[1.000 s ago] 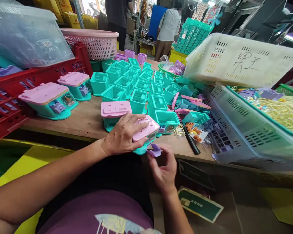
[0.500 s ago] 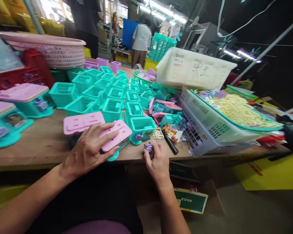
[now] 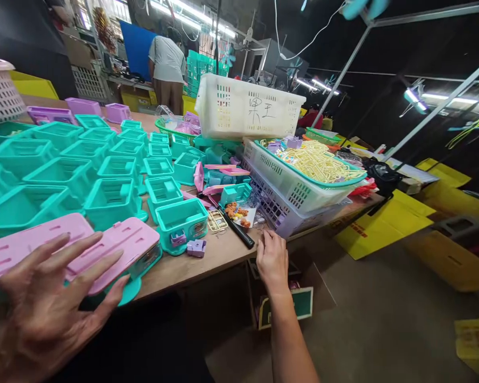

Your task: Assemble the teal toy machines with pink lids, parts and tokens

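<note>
My left hand (image 3: 59,292) lies spread over two pink-lidded turquoise toy boxes; its fingers rest on the nearer pink lid (image 3: 115,250). At the table's front edge, my right hand (image 3: 272,255) has its fingers pinched together beside the clear basket; what they hold, if anything, is hidden. A small purple plastic piece (image 3: 196,248) lies on the table before an open turquoise box (image 3: 182,223). Between the box and my right hand are a cream plastic frame (image 3: 217,221), a black-handled tool (image 3: 239,233) and small brown figures (image 3: 236,211).
Rows of open turquoise boxes (image 3: 64,173) cover the left of the table. A white crate (image 3: 249,106) stands behind stacked clear baskets (image 3: 279,205), with a tray of cream strips (image 3: 319,165) on top. Yellow cartons (image 3: 379,223) stand on the floor to the right. A person (image 3: 167,64) works in the background.
My view has swung right. My right hand has let go of the purple piece, now on the table, and moved right to the basket. My left hand's fingers are more spread on the lids.
</note>
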A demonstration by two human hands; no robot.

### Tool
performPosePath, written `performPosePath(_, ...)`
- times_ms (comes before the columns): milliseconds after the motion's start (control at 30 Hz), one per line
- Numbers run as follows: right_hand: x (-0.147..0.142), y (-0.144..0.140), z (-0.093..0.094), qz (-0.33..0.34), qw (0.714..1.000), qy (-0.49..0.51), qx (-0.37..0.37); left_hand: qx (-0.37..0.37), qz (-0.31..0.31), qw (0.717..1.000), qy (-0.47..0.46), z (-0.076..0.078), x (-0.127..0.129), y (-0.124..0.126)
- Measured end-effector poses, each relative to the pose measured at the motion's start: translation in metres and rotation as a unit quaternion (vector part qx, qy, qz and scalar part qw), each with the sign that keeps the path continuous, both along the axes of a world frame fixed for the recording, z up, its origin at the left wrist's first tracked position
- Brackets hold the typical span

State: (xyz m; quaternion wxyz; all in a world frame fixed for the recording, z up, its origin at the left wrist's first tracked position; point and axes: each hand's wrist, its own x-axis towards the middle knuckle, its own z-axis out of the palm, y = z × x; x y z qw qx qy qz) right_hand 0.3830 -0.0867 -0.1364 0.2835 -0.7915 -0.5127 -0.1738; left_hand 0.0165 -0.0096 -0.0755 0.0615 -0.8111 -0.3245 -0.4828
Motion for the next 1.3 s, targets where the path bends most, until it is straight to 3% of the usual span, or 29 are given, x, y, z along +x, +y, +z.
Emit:
performPosePath(133,-0.015,-0.007,-0.012,0.009,1.0,-0.015,0.011,0.0,0.023,0.999,0.031,0.0,0.002,0.001)
performPosePath(300,-0.023,-0.019,-0.01,0.109,0.993,0.027,0.039,0.034,-0.041,0.997,0.055,0.001,0.018,-0.011)
performPosePath(433,-0.008,-0.027,-0.012,0.089,0.992,0.022,0.086,0.047,-0.063,0.993,0.088,0.004,0.029,-0.018)
performPosePath(600,0.027,-0.034,-0.019,0.148,0.989,-0.017,0.021,0.041,0.003,0.997,0.068,0.018,0.016,-0.014)
performPosePath(767,0.039,-0.049,-0.011,0.168,0.984,0.043,0.049,-0.065,0.009,0.989,0.134,0.021,-0.006,-0.006)
performPosePath(867,0.005,-0.044,0.005,0.113,0.962,0.169,0.181,-0.09,0.009,0.988,0.122,0.015,-0.009,-0.003)
performPosePath(933,-0.041,-0.037,0.019,0.124,0.909,0.319,0.236,-0.091,0.017,0.99,0.107,0.013,-0.005,-0.002)
performPosePath(1000,-0.096,-0.027,0.03,0.207,0.849,0.445,0.197,-0.1,0.018,0.99,0.095,0.015,0.001,-0.003)
performPosePath(1067,-0.145,-0.013,0.037,0.314,0.807,0.479,0.145,-0.118,0.012,0.99,0.073,0.018,0.006,-0.005)
performPosePath(1167,-0.188,0.006,0.039,0.416,0.81,0.397,0.118,-0.147,0.005,0.989,0.021,0.022,0.01,-0.008)
performPosePath(1300,-0.2,0.018,0.037,0.417,0.851,0.287,0.141,-0.168,-0.003,0.986,-0.019,0.021,0.01,-0.011)
